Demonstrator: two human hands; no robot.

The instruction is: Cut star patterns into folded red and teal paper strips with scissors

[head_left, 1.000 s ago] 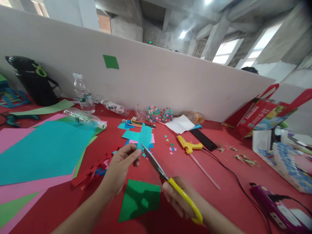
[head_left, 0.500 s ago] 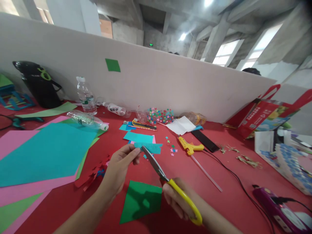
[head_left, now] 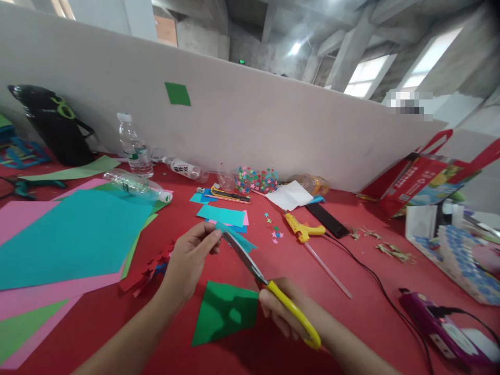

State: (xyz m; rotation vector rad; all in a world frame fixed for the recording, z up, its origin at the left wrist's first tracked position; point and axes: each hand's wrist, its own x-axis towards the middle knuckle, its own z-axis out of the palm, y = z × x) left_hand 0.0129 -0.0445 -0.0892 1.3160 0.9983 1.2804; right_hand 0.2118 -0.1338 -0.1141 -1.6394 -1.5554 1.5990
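Note:
Between the thumb and fingers of my left hand (head_left: 194, 255) is one end of a small blue paper piece (head_left: 244, 241), its other end slanting down to the right. My right hand (head_left: 283, 310) grips the yellow handles of a pair of scissors (head_left: 250, 263). The blades point up and left and lie at the paper, close to my left fingertips; they look nearly closed. Below the scissors a green paper square (head_left: 224, 312) lies on the red table, with hand shadows across it. Left of my left wrist are red paper strips with star shapes (head_left: 150, 265).
Large coloured sheets (head_left: 78, 234) cover the left side, a plastic bottle (head_left: 136, 186) on them. Beyond my hands lie cut blue paper (head_left: 221, 214), a box cutter (head_left: 229, 194) and loose paper stars (head_left: 275, 235). A yellow glue gun (head_left: 302, 227), its cord and a black phone (head_left: 327, 220) are on the right.
The blue paper has tilted, its free right end now lower and slanting against the scissor blades. The blades have closed further. The whole view has shifted slightly.

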